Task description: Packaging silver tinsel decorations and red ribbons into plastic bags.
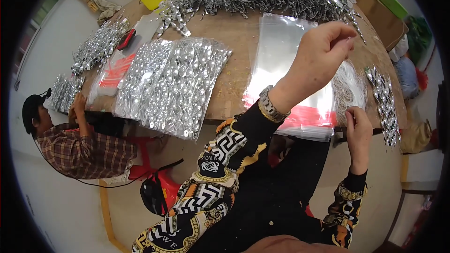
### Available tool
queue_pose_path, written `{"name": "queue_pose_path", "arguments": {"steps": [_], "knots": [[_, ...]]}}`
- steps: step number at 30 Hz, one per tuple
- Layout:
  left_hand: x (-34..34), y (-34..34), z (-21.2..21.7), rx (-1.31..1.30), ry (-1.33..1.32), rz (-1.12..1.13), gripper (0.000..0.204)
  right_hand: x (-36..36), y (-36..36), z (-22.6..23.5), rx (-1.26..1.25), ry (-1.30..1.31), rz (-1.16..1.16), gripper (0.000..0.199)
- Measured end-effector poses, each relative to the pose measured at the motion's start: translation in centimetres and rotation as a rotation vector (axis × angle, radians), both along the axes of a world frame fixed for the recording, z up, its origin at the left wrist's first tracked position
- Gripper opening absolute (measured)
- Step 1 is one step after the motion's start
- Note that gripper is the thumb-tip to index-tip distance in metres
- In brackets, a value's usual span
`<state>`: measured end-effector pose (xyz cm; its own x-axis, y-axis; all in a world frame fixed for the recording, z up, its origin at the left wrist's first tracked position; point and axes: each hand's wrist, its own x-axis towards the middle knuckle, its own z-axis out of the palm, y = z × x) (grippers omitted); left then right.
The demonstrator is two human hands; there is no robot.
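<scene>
Left hand [323, 49] and right hand [358, 129] are both pinching thin white strings [349, 89] at the wooden worktop's [234, 72] near edge.

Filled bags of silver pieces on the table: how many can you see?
2: one filled bag near the table's front edge, overhanging it, and another filled bag on its left, touching it. Others may lie hidden under the loose silver heaps.

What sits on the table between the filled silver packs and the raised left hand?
Head view: bare wooden tabletop, then a stack of empty clear bags beside the left hand.
</scene>
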<state>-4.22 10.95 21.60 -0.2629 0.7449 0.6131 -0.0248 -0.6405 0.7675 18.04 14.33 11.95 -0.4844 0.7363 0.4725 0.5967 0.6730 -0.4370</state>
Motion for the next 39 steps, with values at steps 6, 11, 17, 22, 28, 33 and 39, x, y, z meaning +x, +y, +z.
{"name": "queue_pose_path", "arguments": {"steps": [6,11,17,22,28,33,39], "knots": [[-4.8,1.4,8.0,0.125,0.402,0.303,0.020,0.0,-1.4,1.1,-0.025,0.012,0.026,0.008],[-12.9,4.9,11.8,0.004,0.970,0.692,0.024,1.3,-1.7,1.1,-0.087,-0.011,-0.028,0.008],[-30.8,4.9,2.5,-0.675,1.456,0.992,0.031,2.9,-1.6,0.2,-0.170,-0.030,-0.099,0.009],[-41.5,2.1,-4.6,-1.058,1.356,1.046,0.037,3.0,-1.7,-0.2,-0.177,-0.060,-0.167,0.010],[-44.0,3.4,-8.1,-1.165,1.285,1.058,0.048,2.6,-1.1,-1.1,-0.188,-0.086,-0.234,0.005],[-47.7,3.9,-9.0,-1.159,1.276,0.943,0.053,1.3,-0.5,-0.6,-0.221,-0.089,-0.248,0.006],[-53.5,4.8,-13.3,-1.216,1.261,0.950,0.051,-0.4,0.2,-0.4,-0.203,-0.121,-0.173,0.007]]}}
